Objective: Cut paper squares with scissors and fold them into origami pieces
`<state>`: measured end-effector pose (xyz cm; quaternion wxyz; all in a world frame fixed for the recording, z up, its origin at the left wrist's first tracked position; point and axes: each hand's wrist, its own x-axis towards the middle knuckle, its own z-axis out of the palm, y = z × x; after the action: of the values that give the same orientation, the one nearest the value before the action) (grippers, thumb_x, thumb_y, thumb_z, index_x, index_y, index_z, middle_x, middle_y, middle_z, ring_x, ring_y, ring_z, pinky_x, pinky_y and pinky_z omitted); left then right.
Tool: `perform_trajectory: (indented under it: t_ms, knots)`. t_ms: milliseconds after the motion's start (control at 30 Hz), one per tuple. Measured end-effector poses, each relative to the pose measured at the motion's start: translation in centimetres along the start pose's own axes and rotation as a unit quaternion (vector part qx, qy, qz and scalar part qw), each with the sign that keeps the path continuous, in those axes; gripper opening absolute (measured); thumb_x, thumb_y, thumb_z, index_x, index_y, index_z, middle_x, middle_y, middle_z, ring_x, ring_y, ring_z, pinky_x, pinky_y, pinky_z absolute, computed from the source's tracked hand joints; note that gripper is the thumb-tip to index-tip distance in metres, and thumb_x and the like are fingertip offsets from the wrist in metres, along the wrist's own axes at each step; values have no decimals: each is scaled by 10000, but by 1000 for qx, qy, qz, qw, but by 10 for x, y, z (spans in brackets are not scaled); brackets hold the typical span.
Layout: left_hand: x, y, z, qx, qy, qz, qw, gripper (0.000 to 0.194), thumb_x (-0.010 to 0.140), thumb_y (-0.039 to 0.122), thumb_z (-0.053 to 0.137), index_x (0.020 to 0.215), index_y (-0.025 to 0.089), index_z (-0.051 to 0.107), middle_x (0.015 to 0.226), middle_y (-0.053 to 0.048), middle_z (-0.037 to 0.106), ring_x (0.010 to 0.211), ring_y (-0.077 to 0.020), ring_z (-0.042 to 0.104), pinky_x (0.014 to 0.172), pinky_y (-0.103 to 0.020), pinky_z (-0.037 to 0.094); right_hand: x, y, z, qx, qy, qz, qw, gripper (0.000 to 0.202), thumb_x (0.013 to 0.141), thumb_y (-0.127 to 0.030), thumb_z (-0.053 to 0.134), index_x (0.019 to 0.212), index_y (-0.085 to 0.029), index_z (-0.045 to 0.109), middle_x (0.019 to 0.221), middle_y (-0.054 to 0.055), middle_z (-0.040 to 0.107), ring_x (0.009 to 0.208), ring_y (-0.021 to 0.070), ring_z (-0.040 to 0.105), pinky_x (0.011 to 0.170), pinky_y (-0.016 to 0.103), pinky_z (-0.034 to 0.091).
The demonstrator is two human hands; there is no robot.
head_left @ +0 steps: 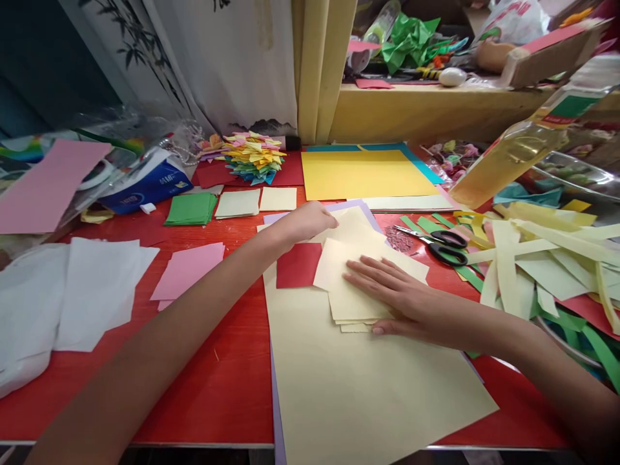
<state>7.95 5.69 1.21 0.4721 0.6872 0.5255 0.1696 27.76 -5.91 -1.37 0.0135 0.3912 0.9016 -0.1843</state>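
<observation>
My right hand point(392, 294) lies flat with fingers stretched over a loose pile of cream paper squares point(353, 307). Beyond it my left hand point(312, 223) is closed at the left edge of another cream paper piece point(356, 226), and its fingertips are partly hidden. A dark red paper square point(299, 266) sits just below the left hand, beside the pile. Under all of these spreads a large cream sheet point(368, 394), with a purple sheet point(364, 210) showing beneath its edges.
Black-handled scissors point(443, 248) and many paper strips point(508, 258) lie at the right, near a tilted bottle point(513, 145). Green squares point(191, 208), pink squares point(191, 268) and white sheets point(99, 290) are at the left. A yellow sheet point(368, 174) and folded paper pieces point(254, 158) stand behind.
</observation>
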Motion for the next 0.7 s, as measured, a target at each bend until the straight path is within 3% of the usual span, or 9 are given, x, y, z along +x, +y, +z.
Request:
perform_trajectory:
  t_ms: [133, 300, 367, 433, 500, 567, 633, 700]
  knots:
    - [0, -4, 3, 21, -19, 21, 999, 188, 624, 328, 628, 697, 168, 564, 719, -33, 548, 704, -186, 515, 591, -284, 334, 10, 1, 3, -40, 31, -83, 995, 502, 918, -376, 343, 1403, -318, 228, 1487, -50, 154, 1365, 216, 84, 1097, 443, 201]
    - [-4, -3, 6, 71, -111, 89, 987, 181, 658, 341, 562, 611, 169, 533, 676, -23, 560, 619, -158, 503, 530, -272, 334, 17, 5, 5, -99, 92, -138, 981, 433, 922, -262, 367, 1355, -244, 360, 1458, 21, 273, 1356, 209, 160, 1068, 415, 293]
    - [-6, -2, 8, 54, -153, 137, 977, 123, 645, 274, 563, 717, 176, 582, 772, -22, 612, 685, -171, 550, 550, -263, 374, 17, 5, 6, -135, 144, -155, 968, 414, 908, -232, 407, 1322, -210, 404, 1401, 62, 380, 1329, 221, 244, 1064, 436, 291]
    - [-7, -3, 9, 31, -198, 178, 963, 249, 625, 194, 555, 868, 193, 612, 893, -22, 645, 772, -188, 588, 594, -260, 419, 18, 4, 8, -172, 213, -157, 949, 376, 885, -215, 462, 1260, -190, 462, 1252, 89, 536, 1235, 230, 399, 1032, 443, 330]
    - [-6, -5, 11, 18, -238, 201, 950, 374, 620, 139, 533, 980, 206, 611, 979, -24, 650, 835, -197, 604, 640, -265, 450, 17, 5, 8, -190, 289, -126, 930, 300, 855, -224, 517, 1154, -201, 525, 1050, 87, 625, 1075, 235, 522, 947, 444, 406]
    - [-6, -6, 10, 16, -240, 212, 947, 413, 629, 118, 520, 1024, 205, 606, 1008, -28, 648, 860, -198, 608, 659, -266, 463, 17, 8, 7, -151, 382, -42, 911, 242, 832, -257, 550, 1071, -221, 541, 963, 88, 610, 995, 246, 542, 868, 452, 446]
    - [-8, -3, 7, 19, -198, 220, 955, 401, 648, 118, 515, 1030, 206, 601, 999, -27, 647, 852, -192, 610, 644, -259, 464, 15, 15, 2, -33, 461, 68, 884, 284, 821, -305, 558, 1092, -237, 505, 1039, 102, 561, 1036, 257, 513, 848, 454, 459]
    - [-12, 2, 0, 51, -120, 237, 963, 350, 671, 127, 510, 1000, 203, 603, 947, -21, 651, 809, -184, 609, 606, -250, 451, 12, 23, -4, 124, 484, 154, 852, 407, 797, -353, 583, 1168, -257, 446, 1167, 104, 502, 1101, 258, 483, 855, 438, 470]
